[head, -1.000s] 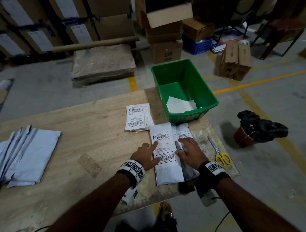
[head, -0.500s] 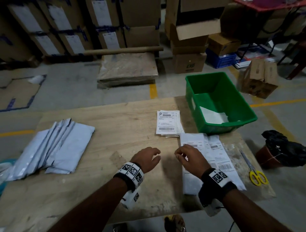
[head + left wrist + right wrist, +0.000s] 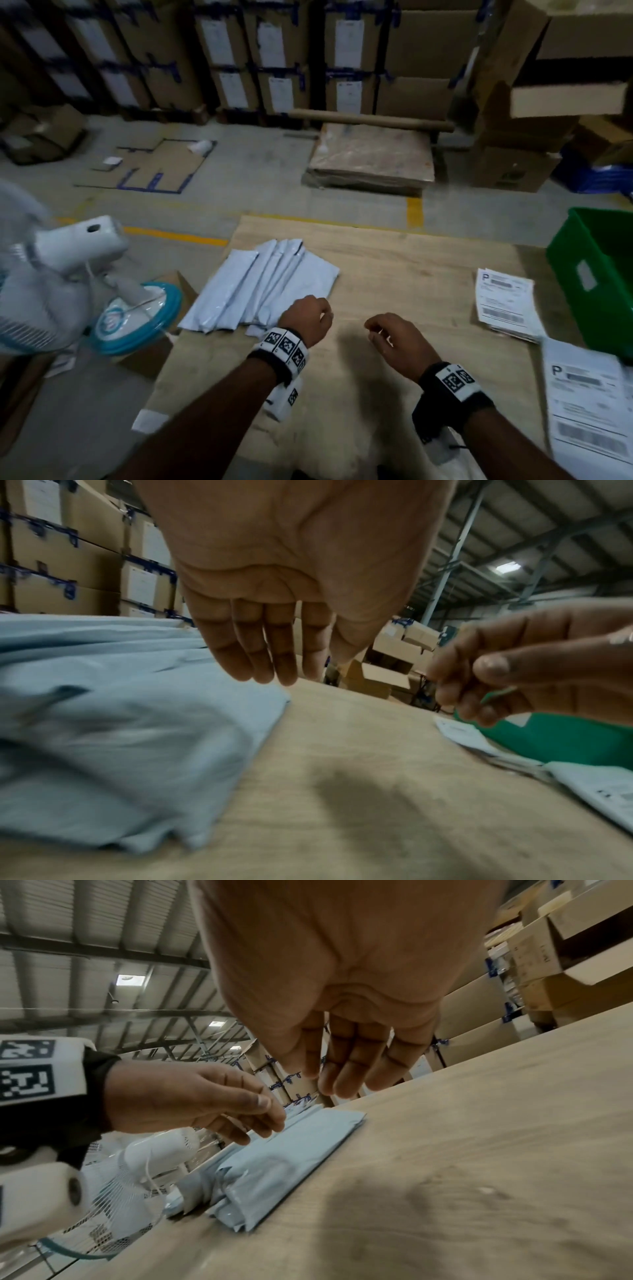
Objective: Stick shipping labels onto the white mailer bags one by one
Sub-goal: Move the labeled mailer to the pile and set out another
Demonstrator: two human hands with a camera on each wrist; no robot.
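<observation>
Bare forearms; black wristbands (image 3: 455, 387) with white square-code tags; white camera units (image 3: 284, 399) strapped under wrists.

At twelve o'clock the empty left hand (image 3: 291, 561) hangs with relaxed fingers (image 3: 240, 653) above the pale wooden tabletop (image 3: 359, 791). Blurred pale blue-white plastic mailer bags (image 3: 120, 737) lie at nine o'clock. At three o'clock the right hand (image 3: 534, 664) hovers, loosely curled, over a green plastic bin (image 3: 565, 739).
</observation>
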